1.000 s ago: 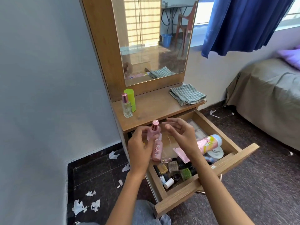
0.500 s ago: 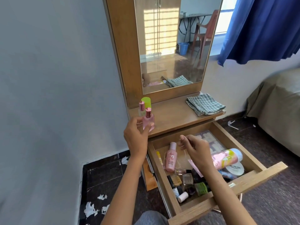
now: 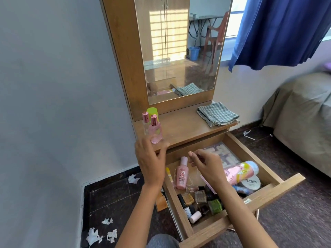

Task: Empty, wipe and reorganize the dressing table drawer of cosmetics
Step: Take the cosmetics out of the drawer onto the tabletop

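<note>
The wooden drawer [image 3: 268,192] is pulled open and holds a pink lotion bottle [image 3: 181,174], a pink and yellow tube [image 3: 240,171], a white nail polish jar [image 3: 250,183] and several small nail polish bottles [image 3: 200,197]. A pink perfume bottle [image 3: 156,130] stands on the dressing table top [image 3: 186,127], beside a clear bottle [image 3: 145,120] and a green-capped one [image 3: 152,111]. My left hand [image 3: 150,160] is just in front of the perfume bottle, fingers spread, holding nothing. My right hand [image 3: 206,165] hovers over the drawer and pinches what looks like a clear plastic pouch.
A folded checked cloth [image 3: 217,113] lies on the right of the table top under the mirror [image 3: 179,51]. A bed [image 3: 304,113] stands to the right, with a blue curtain [image 3: 279,29] above. Torn paper scraps [image 3: 95,235] litter the dark floor at left.
My left hand carried the pink perfume bottle from above the drawer to the table top and let go of it. My right hand stayed over the drawer.
</note>
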A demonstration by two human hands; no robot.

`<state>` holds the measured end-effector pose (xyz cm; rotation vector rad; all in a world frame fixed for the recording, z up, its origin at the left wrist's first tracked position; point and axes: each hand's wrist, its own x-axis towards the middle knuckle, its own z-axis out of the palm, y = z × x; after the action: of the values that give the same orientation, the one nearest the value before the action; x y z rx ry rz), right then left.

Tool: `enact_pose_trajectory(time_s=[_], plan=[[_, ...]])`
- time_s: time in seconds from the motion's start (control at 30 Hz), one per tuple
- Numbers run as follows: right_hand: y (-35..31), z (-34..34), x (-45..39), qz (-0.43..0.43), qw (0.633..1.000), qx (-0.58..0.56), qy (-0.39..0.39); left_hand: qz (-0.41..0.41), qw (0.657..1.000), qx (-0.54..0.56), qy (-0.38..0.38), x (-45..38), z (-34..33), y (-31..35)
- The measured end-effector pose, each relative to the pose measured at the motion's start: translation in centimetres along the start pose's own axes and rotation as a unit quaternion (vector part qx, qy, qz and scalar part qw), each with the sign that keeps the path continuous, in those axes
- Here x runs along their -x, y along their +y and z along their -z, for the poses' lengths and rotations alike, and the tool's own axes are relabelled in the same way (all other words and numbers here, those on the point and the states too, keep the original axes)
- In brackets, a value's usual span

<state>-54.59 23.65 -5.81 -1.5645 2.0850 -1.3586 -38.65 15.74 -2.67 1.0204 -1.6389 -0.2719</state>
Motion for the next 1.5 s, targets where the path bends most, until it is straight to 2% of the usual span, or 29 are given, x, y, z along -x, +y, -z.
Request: enact_pose_trajectory(time_s=[0.1, 0.2, 0.27, 0.37, 0.5, 0.7, 0.77, 0.83, 0.9, 0.97, 1.13, 1.27, 1.37, 1.5], plan=[[0.3, -0.1, -0.1, -0.019, 0.999, 0.040, 0.000, -0.055, 0.985, -0.053, -0.154, 3.1, -0.7, 0.6], [0.6, 0.0, -0.1, -0.047, 0.996, 0.070, -0.003, -0.059, 0.932, -0.192, -0.302, 4.5, -2.2, 0.7], [0.6, 0.1, 0.0, -0.068, 0.995, 0.073, -0.015, -0.071, 0.898, -0.263, -0.345, 4.6, -3.1, 1.1], [0.8, 0.0, 0.1, -0.093, 0.992, 0.077, -0.024, -0.077, 0.871, -0.305, -0.377, 4.8, -4.2, 1.9], [0.9, -0.1, 0.2, -0.120, 0.989, 0.085, -0.028, -0.058, 0.873, -0.304, -0.378, 4.6, -5.1, 2.4], [1.4, 0.3, 0.4, -0.191, 0.978, 0.076, 0.023, -0.029, 0.949, -0.178, -0.260, 4.7, -3.7, 2.8], [0.8, 0.7, 0.4, -0.173, 0.983, 0.045, 0.036, -0.013, 0.970, -0.116, -0.213, 4.8, -2.9, 3.1], [-0.6, 0.8, 0.4, -0.112, 0.993, -0.035, 0.028, 0.005, 0.985, -0.063, -0.162, 4.7, -2.2, 3.5], [-1.9, 0.5, 0.4, -0.054, 0.992, -0.110, 0.021, 0.003, 0.993, -0.031, -0.117, 4.5, -1.6, 3.8], [-2.7, 0.3, 0.3, -0.035, 0.986, -0.164, 0.018, -0.013, 0.996, -0.015, -0.087, 4.3, -1.1, 3.7], [-4.4, -0.1, -0.9, 0.013, 0.981, -0.187, 0.056, -0.064, 0.991, -0.046, -0.105, 4.3, 0.2, 2.1], [-5.7, -0.8, -3.3, 0.030, 0.987, -0.121, 0.104, -0.055, 0.963, -0.172, -0.202, 5.0, 0.5, 0.2], [-6.1, -1.7, -5.3, 0.029, 0.993, -0.085, 0.080, -0.066, 0.943, -0.221, -0.241, 5.4, 0.3, -1.1], [-6.2, -3.1, -7.1, 0.041, 0.996, -0.029, 0.069, -0.077, 0.936, -0.239, -0.247, 5.3, 0.3, -1.5]])
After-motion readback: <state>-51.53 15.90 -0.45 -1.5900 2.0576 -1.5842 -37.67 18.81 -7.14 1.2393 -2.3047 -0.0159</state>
